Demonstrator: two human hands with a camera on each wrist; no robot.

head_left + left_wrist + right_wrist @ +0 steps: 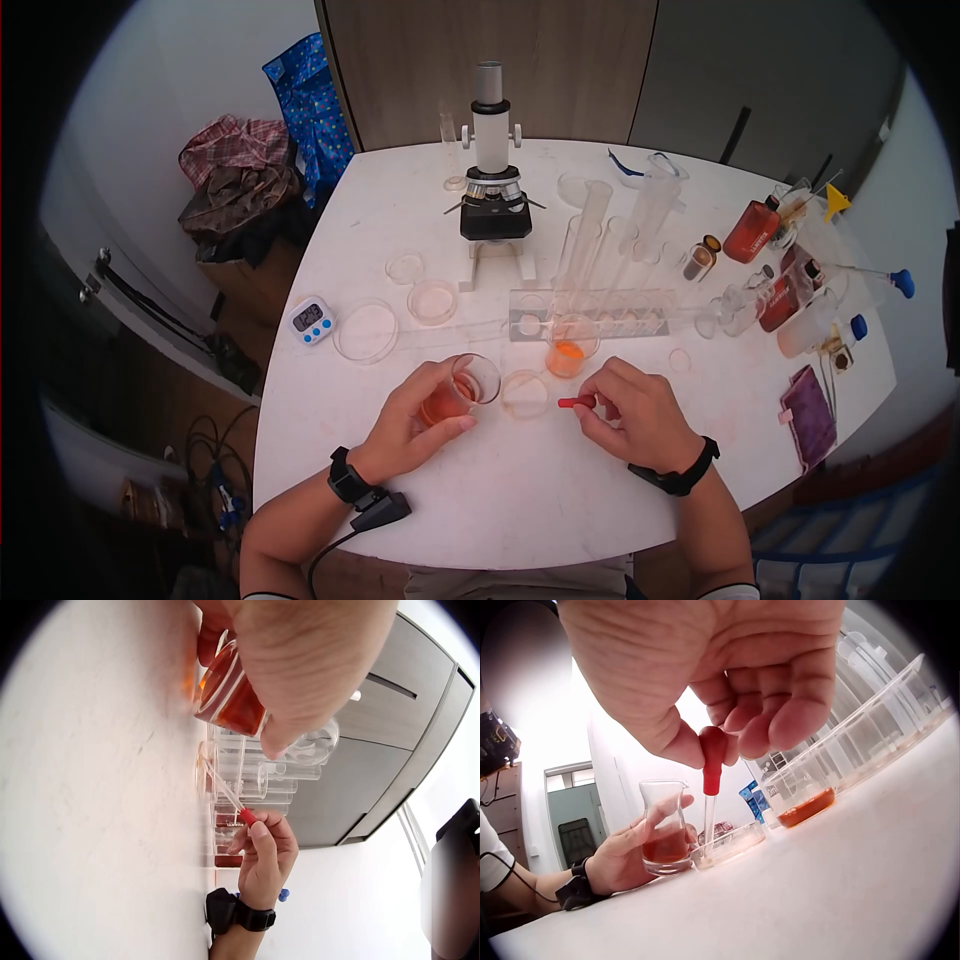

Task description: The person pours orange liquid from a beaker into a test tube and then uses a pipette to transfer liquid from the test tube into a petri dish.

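Observation:
My left hand (408,415) grips a flared-neck glass flask (664,844) with red-orange liquid in its bottom, fingers and thumb around its sides. The right hand (640,412) pinches the red rubber bulb of a glass dropper (713,769) between thumb and fingers. Its clear tube slants down into a small petri dish (731,850) lying between the two hands. Just beyond that dish stands a clear beaker (567,356) holding a shallow layer of orange liquid.
Behind the beaker, a clear rack (520,325) carries several large tubes. A white microscope (492,140) stands at the back. Petri dishes and a timer (312,321) lie to the left. Red bottles (752,230), glassware and a purple pouch (810,417) line the right side.

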